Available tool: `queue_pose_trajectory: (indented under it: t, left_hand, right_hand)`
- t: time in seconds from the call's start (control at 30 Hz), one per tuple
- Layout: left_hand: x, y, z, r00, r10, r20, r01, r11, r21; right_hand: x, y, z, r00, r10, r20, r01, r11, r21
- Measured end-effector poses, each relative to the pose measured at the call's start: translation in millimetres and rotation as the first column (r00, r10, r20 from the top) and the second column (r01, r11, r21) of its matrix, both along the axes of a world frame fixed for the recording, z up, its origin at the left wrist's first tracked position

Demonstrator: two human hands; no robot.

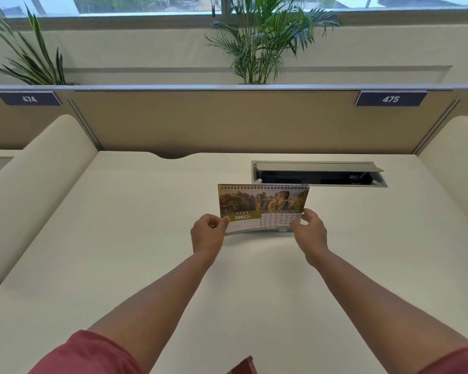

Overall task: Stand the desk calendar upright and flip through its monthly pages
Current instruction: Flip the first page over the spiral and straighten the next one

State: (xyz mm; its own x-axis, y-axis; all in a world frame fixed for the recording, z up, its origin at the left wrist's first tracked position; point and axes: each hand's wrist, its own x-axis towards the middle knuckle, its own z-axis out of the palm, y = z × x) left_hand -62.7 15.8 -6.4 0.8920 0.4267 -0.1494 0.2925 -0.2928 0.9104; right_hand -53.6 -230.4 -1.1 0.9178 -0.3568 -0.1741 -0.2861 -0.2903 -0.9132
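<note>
Pinching calendar (262, 203) corners, both hands (207, 233)

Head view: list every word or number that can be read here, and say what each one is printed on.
"MARCH": olive banner on the desk calendar page, pinched at its lower corners by the left hand and right hand.
"474": dark sign on the partition, left.
"475": dark sign on the partition, right.
Date grid on the calendar: numbers running up to 31, partly covered by the right hand.
Year line above "MARCH", small logo and faint mini-months: too blurred to read.
</note>
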Motion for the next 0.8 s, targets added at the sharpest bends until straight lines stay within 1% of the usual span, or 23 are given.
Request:
queue_pose_trajectory:
  t: [0.17,0.3,0.47,0.63,0.7,0.73,0.8]
  left_hand:
    - [-5,0,1,1.000,0.017,0.020,-0.018,1.000,0.026]
    - [-10,-4,0,1.000,0.001,0.023,-0.002,1.000,0.023]
    - [-14,-5,0,0.999,-0.005,0.034,0.003,0.999,0.050]
    - [-13,-4,1,1.000,0.017,0.021,-0.017,0.999,0.033]
    - [-11,-3,2,1.000,0.006,0.018,-0.007,1.000,0.008]
    - [-11,-2,3,1.000,0.002,0.020,-0.002,1.000,-0.001]
    - [-11,-1,3,1.000,0.002,0.016,-0.001,1.000,-0.021]
  right_hand:
    - [-6,-3,-5,1.000,-0.001,-0.028,0.001,1.000,-0.005]
    - [-14,-4,-5,1.000,-0.003,-0.016,0.002,0.997,-0.082]
    - [-19,-3,-3,1.000,-0.007,-0.015,0.005,0.990,-0.138]
    - [-23,-2,-1,0.997,-0.067,0.031,0.072,0.977,-0.202]
    - [-23,-3,1,0.995,-0.087,0.053,0.095,0.983,-0.155]
    - [-23,-4,2,0.995,-0.081,0.050,0.086,0.991,-0.106]
    - [-21,-6,6,0.999,-0.027,0.017,0.026,0.998,0.057]
